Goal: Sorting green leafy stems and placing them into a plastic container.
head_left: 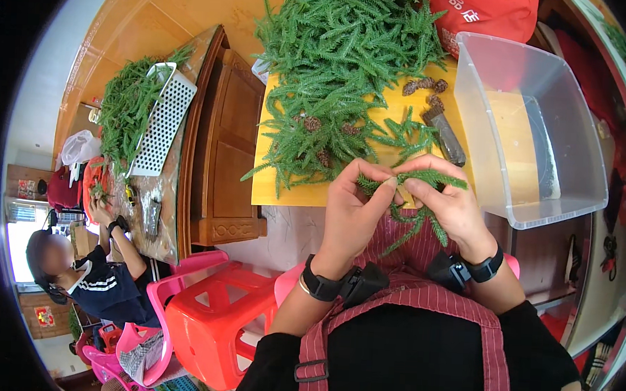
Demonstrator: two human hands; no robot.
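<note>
At the near edge of the yellow table (pixel 275 183), both hands are closed on an artificial pine sprig (pixel 434 176). My left hand (pixel 358 205) pinches it between thumb and forefinger at its middle. My right hand (pixel 450 206) grips the sprig's right side, fingertips close to the left ones; one frond hangs below. What lies right between the fingertips is too small to make out. Just beyond the hands are loose green sprigs (pixel 407 135), a dark bundle of thin stems (pixel 445 137) and pine cones (pixel 426 85). More cones (pixel 312 124) sit among the greenery on the left.
A large heap of green sprigs (pixel 349 42) covers the table's far side. To the right stands a clear plastic bin (pixel 524 214), with a red bag (pixel 489 17) behind it. On the left are a red stool (pixel 203 331), a wooden cabinet (pixel 227 141) and a person (pixel 103 276) working at another table.
</note>
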